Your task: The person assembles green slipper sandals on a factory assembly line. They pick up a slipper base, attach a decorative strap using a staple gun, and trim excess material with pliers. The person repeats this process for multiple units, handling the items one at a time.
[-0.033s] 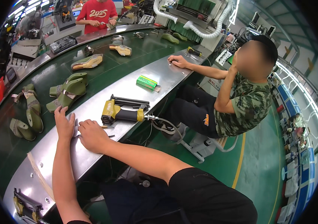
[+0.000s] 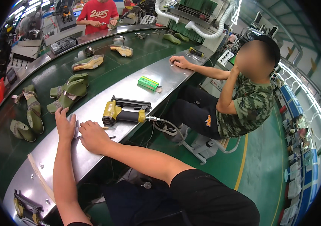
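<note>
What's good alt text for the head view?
A person's bare left hand and right hand are close together at a metal bench, left of a yellow-and-black air tool. Strapped green shoe lasts lie on the dark green surface beyond; a seated co-worker is at right.

Pretty glossy green floor (image 2: 222,158) with a yellow line (image 2: 242,162) down it, fat white ducts (image 2: 207,36) by a big machine (image 2: 198,14), tube lights (image 2: 307,84) glowing under a kinda greenish roof (image 2: 296,22)

A nail gun (image 2: 127,115) lies on the table (image 2: 119,88) right of my right hand (image 2: 93,136), shoe molds (image 2: 76,87) on the belt (image 2: 145,56) behind.
</note>
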`<state>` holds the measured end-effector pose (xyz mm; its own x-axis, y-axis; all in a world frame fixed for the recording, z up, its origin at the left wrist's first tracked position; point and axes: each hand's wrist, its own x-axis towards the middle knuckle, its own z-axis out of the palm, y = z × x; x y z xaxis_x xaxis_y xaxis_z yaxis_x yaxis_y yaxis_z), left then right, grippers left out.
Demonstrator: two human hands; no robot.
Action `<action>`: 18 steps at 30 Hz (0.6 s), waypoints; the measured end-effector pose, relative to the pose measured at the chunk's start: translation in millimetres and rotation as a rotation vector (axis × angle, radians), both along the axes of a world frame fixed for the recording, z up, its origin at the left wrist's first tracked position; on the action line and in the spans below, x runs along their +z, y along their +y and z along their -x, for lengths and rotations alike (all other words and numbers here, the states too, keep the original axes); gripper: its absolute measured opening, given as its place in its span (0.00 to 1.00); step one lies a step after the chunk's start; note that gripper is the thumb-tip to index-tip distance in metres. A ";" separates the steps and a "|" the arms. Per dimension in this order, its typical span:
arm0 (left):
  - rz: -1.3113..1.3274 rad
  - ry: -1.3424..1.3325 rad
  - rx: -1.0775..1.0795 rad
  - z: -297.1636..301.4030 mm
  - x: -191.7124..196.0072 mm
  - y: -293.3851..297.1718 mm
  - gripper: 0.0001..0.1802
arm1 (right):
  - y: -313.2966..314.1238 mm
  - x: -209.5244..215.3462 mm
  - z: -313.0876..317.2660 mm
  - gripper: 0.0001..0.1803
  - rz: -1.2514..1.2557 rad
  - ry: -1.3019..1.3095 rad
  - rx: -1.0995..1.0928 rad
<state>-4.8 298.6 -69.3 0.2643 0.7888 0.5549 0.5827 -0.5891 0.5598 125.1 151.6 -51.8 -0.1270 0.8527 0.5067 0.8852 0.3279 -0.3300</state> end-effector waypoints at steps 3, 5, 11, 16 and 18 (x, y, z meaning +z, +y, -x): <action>-0.014 -0.005 0.009 -1.1 -1.1 2.3 0.25 | 1.1 -1.7 0.1 0.15 -0.042 0.012 -0.008; -0.015 0.006 0.017 -2.8 -2.2 1.4 0.24 | 0.7 -2.9 -0.5 0.15 -0.034 0.012 -0.011; -0.013 0.042 0.047 -6.4 -1.6 -1.4 0.22 | 0.3 0.8 -0.9 0.14 -0.009 0.006 -0.007; -0.032 0.013 0.038 -4.1 -4.0 1.4 0.21 | 0.8 -1.5 -1.6 0.13 -0.031 0.004 -0.007; -0.019 -0.018 0.031 -3.3 -3.7 2.1 0.21 | 0.2 -2.7 -1.4 0.13 -0.049 0.004 -0.011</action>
